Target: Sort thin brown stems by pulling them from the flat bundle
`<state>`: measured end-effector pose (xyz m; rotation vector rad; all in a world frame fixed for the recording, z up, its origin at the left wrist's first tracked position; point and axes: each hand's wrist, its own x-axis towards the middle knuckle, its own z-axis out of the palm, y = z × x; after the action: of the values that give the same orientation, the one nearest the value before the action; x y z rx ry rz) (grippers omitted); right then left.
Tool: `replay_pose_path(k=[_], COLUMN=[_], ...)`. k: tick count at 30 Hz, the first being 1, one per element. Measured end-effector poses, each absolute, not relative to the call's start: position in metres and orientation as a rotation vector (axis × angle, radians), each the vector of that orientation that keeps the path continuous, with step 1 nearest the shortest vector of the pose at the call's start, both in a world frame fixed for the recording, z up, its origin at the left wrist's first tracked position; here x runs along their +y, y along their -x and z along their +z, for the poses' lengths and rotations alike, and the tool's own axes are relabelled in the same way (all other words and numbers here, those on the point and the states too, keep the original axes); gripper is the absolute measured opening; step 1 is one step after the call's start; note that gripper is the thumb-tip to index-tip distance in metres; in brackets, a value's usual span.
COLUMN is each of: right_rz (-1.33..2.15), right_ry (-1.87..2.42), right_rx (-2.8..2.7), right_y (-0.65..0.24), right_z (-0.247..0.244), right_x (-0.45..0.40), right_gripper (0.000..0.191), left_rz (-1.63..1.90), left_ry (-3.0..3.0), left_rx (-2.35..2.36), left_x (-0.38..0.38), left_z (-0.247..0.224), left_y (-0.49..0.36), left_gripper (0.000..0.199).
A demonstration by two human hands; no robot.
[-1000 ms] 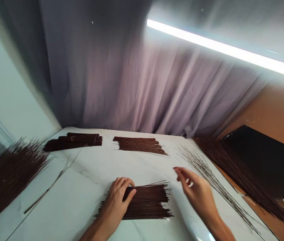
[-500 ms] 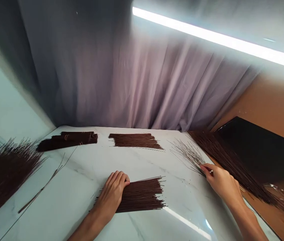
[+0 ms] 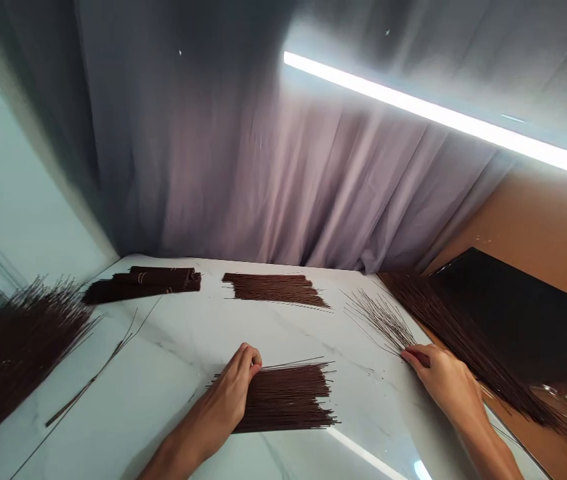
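Observation:
A stack of thin brown sticks (image 3: 288, 398) lies sideways on the white marbled table. My left hand (image 3: 236, 380) is over its left part, thumb and fingers pinched at the far edge. A loose stick or two run rightward from those fingertips, slightly apart from the stack. My right hand (image 3: 436, 370), by the table's right edge, is closed on one end of a bundle of thin brown sticks (image 3: 383, 320). Their free ends fan out toward the far left, low over the table. The part inside my right hand is hidden.
Another stick pile (image 3: 276, 288) lies farther back, beside tied dark bundles (image 3: 156, 283). A large heap of sticks (image 3: 13, 353) covers the left side, near a few crossed strands (image 3: 96, 379). Long dark strands (image 3: 473, 353) run along the right, beside a black panel (image 3: 523, 313). A curtain (image 3: 263, 167) hangs behind.
My left hand's fingers have drawn together into a tighter pinch at the stack's far edge. The right hand keeps its bundle in nearly the same place. The view has tilted slightly upward.

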<state>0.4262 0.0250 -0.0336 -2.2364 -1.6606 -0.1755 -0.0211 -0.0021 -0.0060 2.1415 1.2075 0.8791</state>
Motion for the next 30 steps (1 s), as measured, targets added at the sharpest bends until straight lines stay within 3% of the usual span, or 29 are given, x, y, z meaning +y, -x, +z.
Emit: replay_pose_path(k=[5, 9, 14, 20, 25, 30], right_rz=[-0.425, -0.347, -0.262, -0.25, -0.312, -0.394], right_ry=[1.842, 1.584, 1.514, 1.439, 1.397, 1.371], right_rx=[-1.795, -2.051, -2.189, -2.313, -2.338, -2.297], right_y=[-0.377, -0.306, -0.256, -0.237, -0.228, -0.226], right_z=[-0.025, -0.031, -0.041, -0.036, -0.043, -0.051], right_x=[0.036, 0.073, 0.136, 0.188, 0.195, 0.187], right_gripper=[0.041, 0.022, 0.019, 0.032, 0.032, 0.031], left_rz=[0.841, 0.919, 0.995, 0.998, 0.911, 0.964], left_ry=[-2.071, -2.1, -2.043, -1.959, -1.815, -1.774], left_rx=[1.255, 1.322, 1.323, 1.236, 1.271, 1.286], left_x=[-0.008, -0.005, -0.004, -0.004, -0.01, -0.01], left_z=[0.011, 0.01, 0.004, -0.007, 0.009, 0.02], left_y=[0.018, 0.017, 0.018, 0.013, 0.012, 0.01], left_gripper=[0.022, 0.028, 0.027, 0.031, 0.04, 0.031])
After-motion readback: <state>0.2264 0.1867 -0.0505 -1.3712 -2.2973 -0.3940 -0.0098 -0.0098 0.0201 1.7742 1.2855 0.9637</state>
